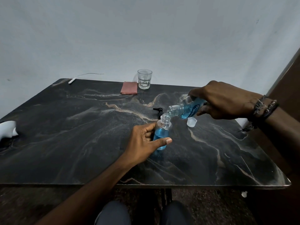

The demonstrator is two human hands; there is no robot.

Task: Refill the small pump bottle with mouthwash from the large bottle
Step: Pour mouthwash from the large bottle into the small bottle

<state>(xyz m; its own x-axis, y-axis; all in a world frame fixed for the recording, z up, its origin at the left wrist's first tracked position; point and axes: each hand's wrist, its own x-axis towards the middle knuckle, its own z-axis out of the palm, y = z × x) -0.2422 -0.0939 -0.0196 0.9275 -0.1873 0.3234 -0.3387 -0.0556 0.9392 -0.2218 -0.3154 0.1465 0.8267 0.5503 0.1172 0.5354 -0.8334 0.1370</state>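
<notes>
- The small pump bottle (162,133) stands uncapped on the dark marble table (81,135), near the middle of the surface and a little toward the right edge; it is clear plastic and holds blue mouthwash up to roughly its shoulder, the neck above that being clear.
- The left hand (146,142) is wrapped around this bottle's lower body, thumb across the near side and fingers on the far side, so the bottle's neck and open mouth rise free above the grip.
- The large bottle (186,108) is tipped nearly flat, its open threaded mouth pointing left and resting just over the small bottle's opening; blue liquid pools along its lower side toward the neck.
- The right hand (224,101) clasps the large bottle's body from above, covering most of it, with only the neck and part of the label showing left of the fingers.
- A clear cap (191,122) lies on the surface just below the large bottle, right of the small one.
- A black pump head (158,110) lies just behind the small bottle.
- An empty-looking drinking glass (144,79) stands at the far edge, with a folded reddish cloth (129,88) just left of it.
</notes>
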